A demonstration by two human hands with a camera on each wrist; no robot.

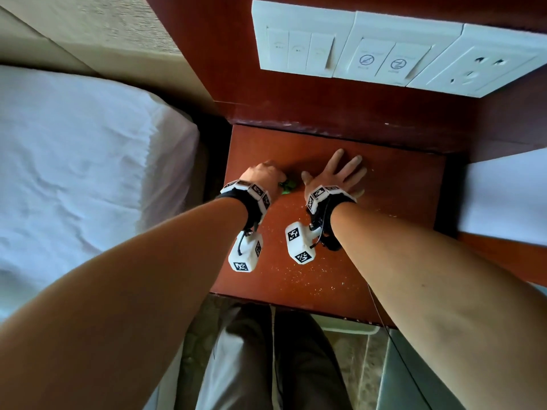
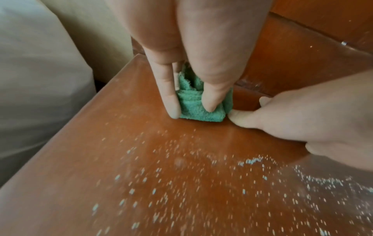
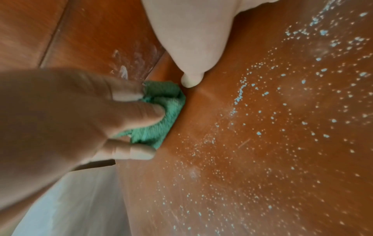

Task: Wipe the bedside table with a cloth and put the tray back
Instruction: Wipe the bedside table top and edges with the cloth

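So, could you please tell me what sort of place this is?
Probably a hotel bedroom: a bed with white sheets sits beside a wooden bedside table, and the wall panel of switches above carries do-not-disturb style icons and a socket.

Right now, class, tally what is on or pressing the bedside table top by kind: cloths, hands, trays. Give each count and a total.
Green cloth: 1, gripped by the left hand
Hands: 2, the left hand and the right hand, which lies flat on the bedside table
Trays: 0 in view
Total: 3
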